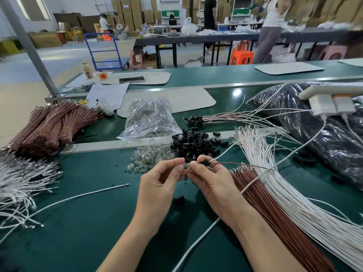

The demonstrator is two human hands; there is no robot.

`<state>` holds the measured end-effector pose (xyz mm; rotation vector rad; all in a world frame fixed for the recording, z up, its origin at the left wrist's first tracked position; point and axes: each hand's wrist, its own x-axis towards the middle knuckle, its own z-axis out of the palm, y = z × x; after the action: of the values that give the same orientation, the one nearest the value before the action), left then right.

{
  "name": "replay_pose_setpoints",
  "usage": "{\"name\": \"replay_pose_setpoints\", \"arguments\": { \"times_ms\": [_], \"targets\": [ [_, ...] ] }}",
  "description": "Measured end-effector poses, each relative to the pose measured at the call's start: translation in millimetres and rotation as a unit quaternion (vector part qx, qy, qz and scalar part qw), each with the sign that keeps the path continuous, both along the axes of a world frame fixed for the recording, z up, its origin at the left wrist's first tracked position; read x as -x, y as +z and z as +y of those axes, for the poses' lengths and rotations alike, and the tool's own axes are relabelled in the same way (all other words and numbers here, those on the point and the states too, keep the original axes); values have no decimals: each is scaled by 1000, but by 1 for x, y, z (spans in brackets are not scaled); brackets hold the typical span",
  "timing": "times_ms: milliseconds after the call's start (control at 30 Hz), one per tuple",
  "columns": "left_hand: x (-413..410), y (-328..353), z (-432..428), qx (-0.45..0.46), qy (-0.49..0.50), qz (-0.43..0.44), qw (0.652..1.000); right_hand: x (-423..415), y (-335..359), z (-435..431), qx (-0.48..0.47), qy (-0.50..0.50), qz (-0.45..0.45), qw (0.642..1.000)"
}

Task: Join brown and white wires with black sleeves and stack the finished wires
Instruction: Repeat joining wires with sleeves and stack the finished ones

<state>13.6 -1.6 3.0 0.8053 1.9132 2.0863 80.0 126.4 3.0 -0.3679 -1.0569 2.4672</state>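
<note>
Short black sleeve (pixel 205 163) pinched by the right hand (pixel 210 179), thin brown wire (pixel 245 165) and white wire (pixel 222 156) trailing from it past that hand's right side, left hand (pixel 163 179) pinching a small clear piece (pixel 186 165) just left of the sleeve.

Left hand (pixel 163 179) pinching clear piece (pixel 186 165), right hand (pixel 213 182) pinching black sleeve (pixel 204 163)

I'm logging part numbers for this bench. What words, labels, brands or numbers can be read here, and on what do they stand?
Nothing in this view reads clearly.
Paper sheet: printed lines, too small to read.
Bottle: label too blurred to read.
Cardboard boxes at the back wall: labels too small and blurred.
Pale mat on the far belt: faint marks, not legible.
</note>
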Motion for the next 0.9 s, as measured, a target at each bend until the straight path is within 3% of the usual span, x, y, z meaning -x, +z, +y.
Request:
{"name": "replay_pose_setpoints", "arguments": {
  "times_ms": [733,900],
  "targets": [
    [2,-8,3,8,-17,19,1000,3,-1,1,-33,4,-18,999],
    [11,-14,-4,112,0,168,979,2,-1,2,-45,12,-27,999]
  ]
}}
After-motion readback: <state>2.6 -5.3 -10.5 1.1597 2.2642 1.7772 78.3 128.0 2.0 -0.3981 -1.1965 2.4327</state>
